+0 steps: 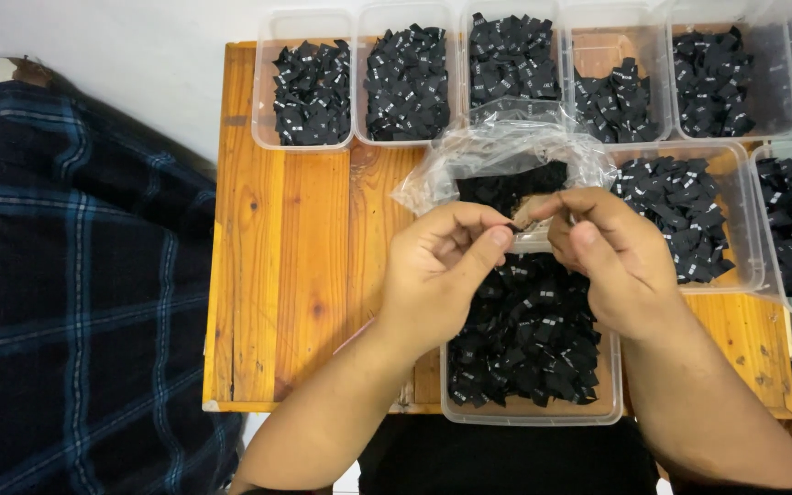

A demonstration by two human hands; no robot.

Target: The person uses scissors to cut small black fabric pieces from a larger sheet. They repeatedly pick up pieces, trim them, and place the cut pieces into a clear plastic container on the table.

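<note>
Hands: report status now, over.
Left hand and right hand pinch one small black label between fingertips. Held over near tub of black labels. Clear plastic bag crumpled just behind. Nothing blocking.

A rectangular wooden table (pixel 295 275) bears clear plastic tubs of small black fabric labels. Six tubs stand in a row along its far edge (pixel 313 87). The near tub (pixel 529 412) sits at the front edge, under both hands. The left hand (pixel 437 270) and right hand (pixel 611 257) meet above it, before a crumpled clear plastic bag (pixel 506 156). Another tub (pixel 689 215) lies right of the bag. Dark checked cloth (pixel 75 275) lies left of the table.
</note>
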